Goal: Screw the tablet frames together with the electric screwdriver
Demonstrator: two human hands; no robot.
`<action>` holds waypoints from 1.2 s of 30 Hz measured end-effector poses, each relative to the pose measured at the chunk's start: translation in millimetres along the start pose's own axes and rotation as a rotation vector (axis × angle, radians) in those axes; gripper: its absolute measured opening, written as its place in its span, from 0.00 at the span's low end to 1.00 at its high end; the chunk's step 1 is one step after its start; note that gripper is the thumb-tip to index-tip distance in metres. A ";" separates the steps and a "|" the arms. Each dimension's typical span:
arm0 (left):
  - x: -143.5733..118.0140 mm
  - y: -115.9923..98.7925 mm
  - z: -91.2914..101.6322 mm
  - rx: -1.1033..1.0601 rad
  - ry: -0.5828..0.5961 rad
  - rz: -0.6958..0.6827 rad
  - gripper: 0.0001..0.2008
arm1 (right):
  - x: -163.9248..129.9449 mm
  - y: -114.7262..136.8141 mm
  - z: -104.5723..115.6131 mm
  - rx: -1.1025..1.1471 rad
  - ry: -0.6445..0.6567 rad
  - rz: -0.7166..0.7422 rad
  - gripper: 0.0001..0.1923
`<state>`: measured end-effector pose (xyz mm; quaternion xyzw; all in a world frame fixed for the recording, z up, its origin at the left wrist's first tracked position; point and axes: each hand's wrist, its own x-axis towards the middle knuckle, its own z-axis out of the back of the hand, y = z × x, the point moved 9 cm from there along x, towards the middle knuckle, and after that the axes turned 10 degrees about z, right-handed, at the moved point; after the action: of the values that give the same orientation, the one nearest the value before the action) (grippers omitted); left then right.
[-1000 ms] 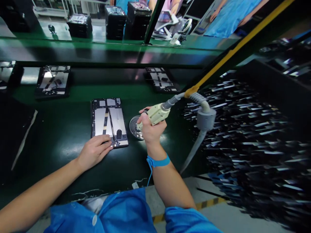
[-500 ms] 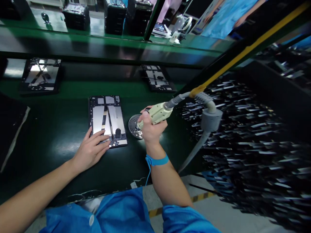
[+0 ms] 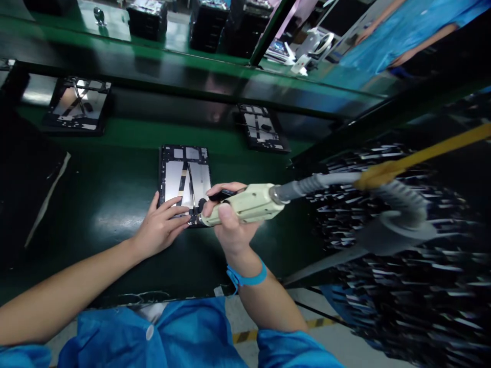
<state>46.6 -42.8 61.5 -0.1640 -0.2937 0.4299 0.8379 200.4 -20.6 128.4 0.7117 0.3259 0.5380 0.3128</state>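
Note:
An opened tablet [image 3: 173, 179] lies on the dark green workbench, its silver plates, black strips and small black part facing up. My left hand [image 3: 163, 226] rests on its lower left edge with fingers stretched out. Wrapped round a pale green electric screwdriver [image 3: 257, 202], my right hand [image 3: 236, 232] holds the tool tilted, its tip at the tablet's lower edge near my left fingertips. The exact contact at the tip is too small to make out. A blue strap [image 3: 253, 278] circles my right wrist. My right hand and the tool cover the place of the round screw dish.
Two more opened tablets, one at left [image 3: 80, 105] and one at right [image 3: 261, 128], lie farther back. A grey cable [image 3: 330, 181], tied with a yellow band [image 3: 422, 156], runs right from the tool. Several dark slotted pieces [image 3: 422, 286] fill the right side. A person in blue [image 3: 414, 30] stands beyond.
My right hand has brought the screwdriver left from the round dish of screws to the tablet's lower edge. The left hand stays on the tablet. The whole view has shifted slightly.

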 end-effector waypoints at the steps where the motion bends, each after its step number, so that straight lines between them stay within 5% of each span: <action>1: 0.1 -0.2 0.3 0.003 -0.001 -0.003 0.11 | -3.4 -2.3 -4.1 0.006 0.027 -0.004 0.14; 26: -1.0 0.2 -1.4 0.018 0.024 0.007 0.11 | -14.5 -5.3 -10.2 -0.086 0.120 0.023 0.15; 29: -1.4 0.8 -0.9 0.011 0.006 0.001 0.10 | -1.2 6.6 8.9 -0.108 0.025 0.094 0.13; 32: -1.8 1.2 -0.6 -0.009 -0.005 0.000 0.10 | 15.8 14.8 51.1 -0.237 -0.191 0.180 0.10; 36: -2.1 2.2 0.0 -0.018 -0.012 0.007 0.10 | 29.3 0.8 90.4 -0.415 -0.283 0.157 0.09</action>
<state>44.3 -43.2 59.6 -0.1700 -0.3022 0.4310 0.8331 294.3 -6.2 125.0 0.7238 0.1051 0.5109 0.4518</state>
